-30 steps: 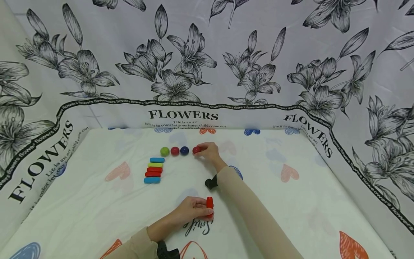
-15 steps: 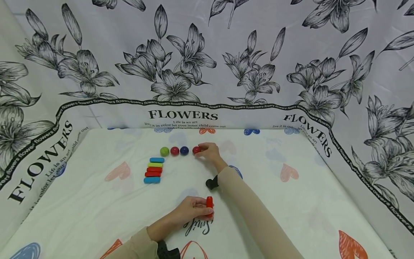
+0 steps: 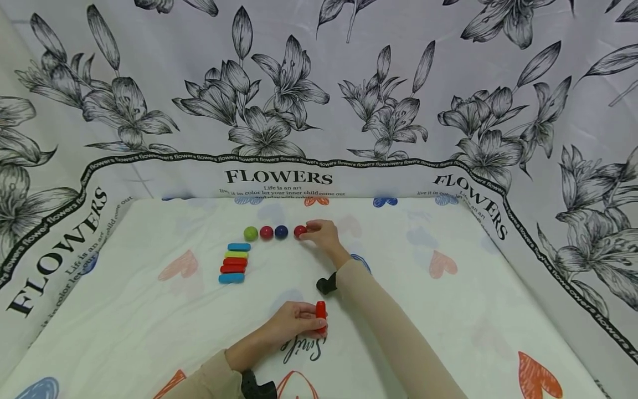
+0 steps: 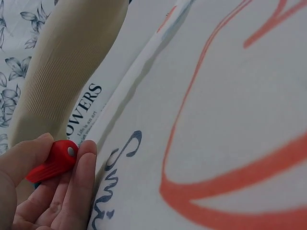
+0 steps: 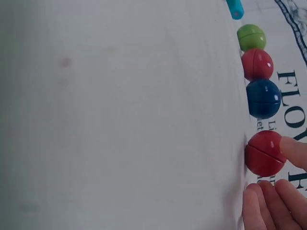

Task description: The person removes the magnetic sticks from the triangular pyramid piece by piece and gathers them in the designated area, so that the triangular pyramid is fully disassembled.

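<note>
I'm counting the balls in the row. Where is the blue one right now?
In the head view the blue ball sits third from the left in the far row, between two red balls.

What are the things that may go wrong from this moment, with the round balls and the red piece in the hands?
1. The red ball under the right hand is round and sits apart from the blue ball; once released it may roll on the soft cloth or knock the row.
2. The left hand pinches the red peg only at the fingertips, so it may slip.
</note>
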Action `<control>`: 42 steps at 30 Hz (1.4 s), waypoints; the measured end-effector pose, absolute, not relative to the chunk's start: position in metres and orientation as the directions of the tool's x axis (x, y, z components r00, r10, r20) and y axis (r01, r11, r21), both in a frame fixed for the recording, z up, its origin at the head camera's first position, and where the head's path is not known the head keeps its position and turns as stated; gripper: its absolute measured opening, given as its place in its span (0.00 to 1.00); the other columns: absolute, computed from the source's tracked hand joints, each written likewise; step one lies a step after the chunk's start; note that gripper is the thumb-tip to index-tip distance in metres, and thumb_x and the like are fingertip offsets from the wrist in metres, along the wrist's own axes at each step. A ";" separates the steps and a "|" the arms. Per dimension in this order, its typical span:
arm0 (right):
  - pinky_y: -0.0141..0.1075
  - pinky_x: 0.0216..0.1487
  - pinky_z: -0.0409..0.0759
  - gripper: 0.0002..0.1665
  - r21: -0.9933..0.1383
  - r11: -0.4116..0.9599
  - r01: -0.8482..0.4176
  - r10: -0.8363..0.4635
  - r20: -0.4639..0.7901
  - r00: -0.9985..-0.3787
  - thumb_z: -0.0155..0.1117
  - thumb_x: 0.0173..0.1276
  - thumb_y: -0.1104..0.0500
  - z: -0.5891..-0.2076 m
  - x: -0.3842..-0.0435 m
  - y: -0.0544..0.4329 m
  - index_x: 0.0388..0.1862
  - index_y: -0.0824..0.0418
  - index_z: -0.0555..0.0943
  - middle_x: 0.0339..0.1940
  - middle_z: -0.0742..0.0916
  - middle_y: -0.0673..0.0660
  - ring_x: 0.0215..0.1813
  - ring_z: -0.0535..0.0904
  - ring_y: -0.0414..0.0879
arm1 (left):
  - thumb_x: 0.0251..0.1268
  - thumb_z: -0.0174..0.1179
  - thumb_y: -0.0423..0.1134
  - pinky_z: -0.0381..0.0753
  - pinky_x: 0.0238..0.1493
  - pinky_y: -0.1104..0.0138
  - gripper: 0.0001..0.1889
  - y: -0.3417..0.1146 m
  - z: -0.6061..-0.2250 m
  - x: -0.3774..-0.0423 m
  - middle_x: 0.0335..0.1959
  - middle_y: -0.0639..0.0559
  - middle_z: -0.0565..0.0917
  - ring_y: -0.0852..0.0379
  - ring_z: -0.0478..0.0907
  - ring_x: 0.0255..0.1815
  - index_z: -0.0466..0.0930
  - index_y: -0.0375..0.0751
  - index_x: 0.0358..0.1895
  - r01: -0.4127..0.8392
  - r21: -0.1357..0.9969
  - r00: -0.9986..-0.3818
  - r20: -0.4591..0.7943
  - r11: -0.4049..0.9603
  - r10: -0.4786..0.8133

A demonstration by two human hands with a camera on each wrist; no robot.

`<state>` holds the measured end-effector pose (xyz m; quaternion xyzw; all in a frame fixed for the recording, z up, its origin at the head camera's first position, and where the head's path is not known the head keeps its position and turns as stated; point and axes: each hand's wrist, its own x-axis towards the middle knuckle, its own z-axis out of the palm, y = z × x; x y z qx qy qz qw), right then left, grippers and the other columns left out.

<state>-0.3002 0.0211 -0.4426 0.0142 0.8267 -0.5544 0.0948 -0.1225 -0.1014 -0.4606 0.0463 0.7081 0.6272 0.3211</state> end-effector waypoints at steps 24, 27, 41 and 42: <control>0.32 0.51 0.84 0.18 -0.921 0.335 0.199 -0.081 -0.239 -0.968 0.68 0.63 0.57 -0.432 -0.270 0.050 0.51 0.60 0.83 0.50 0.88 0.59 0.44 0.84 0.42 | 0.61 0.64 0.51 0.83 0.58 0.64 0.30 -0.119 -0.453 -0.123 0.45 0.46 0.88 0.62 0.84 0.42 0.75 0.34 0.61 -0.271 0.922 -0.819 -0.372 0.277 0.437; 0.33 0.53 0.85 0.17 -0.930 0.304 0.205 -0.093 -0.243 -0.965 0.66 0.65 0.58 -0.434 -0.265 0.053 0.51 0.63 0.82 0.51 0.88 0.61 0.43 0.85 0.41 | 0.61 0.64 0.52 0.82 0.60 0.62 0.31 -0.128 -0.450 -0.124 0.46 0.47 0.88 0.61 0.83 0.43 0.74 0.34 0.62 -0.227 0.910 -0.839 -0.364 0.348 0.405; 0.32 0.49 0.86 0.16 -0.928 0.272 0.254 -0.116 -0.293 -0.949 0.66 0.65 0.58 -0.438 -0.250 0.062 0.50 0.63 0.83 0.50 0.88 0.61 0.37 0.84 0.37 | 0.62 0.65 0.46 0.84 0.45 0.72 0.26 -0.166 -0.442 -0.128 0.48 0.41 0.86 0.56 0.81 0.44 0.77 0.33 0.59 0.093 0.849 -0.913 -0.137 0.520 0.385; 0.32 0.49 0.86 0.17 -0.928 0.275 0.251 -0.118 -0.292 -0.949 0.66 0.65 0.58 -0.438 -0.250 0.063 0.50 0.64 0.83 0.49 0.88 0.61 0.37 0.84 0.37 | 0.62 0.65 0.45 0.84 0.45 0.73 0.26 -0.168 -0.441 -0.129 0.49 0.41 0.86 0.55 0.81 0.44 0.77 0.34 0.59 0.115 0.837 -0.915 -0.120 0.534 0.385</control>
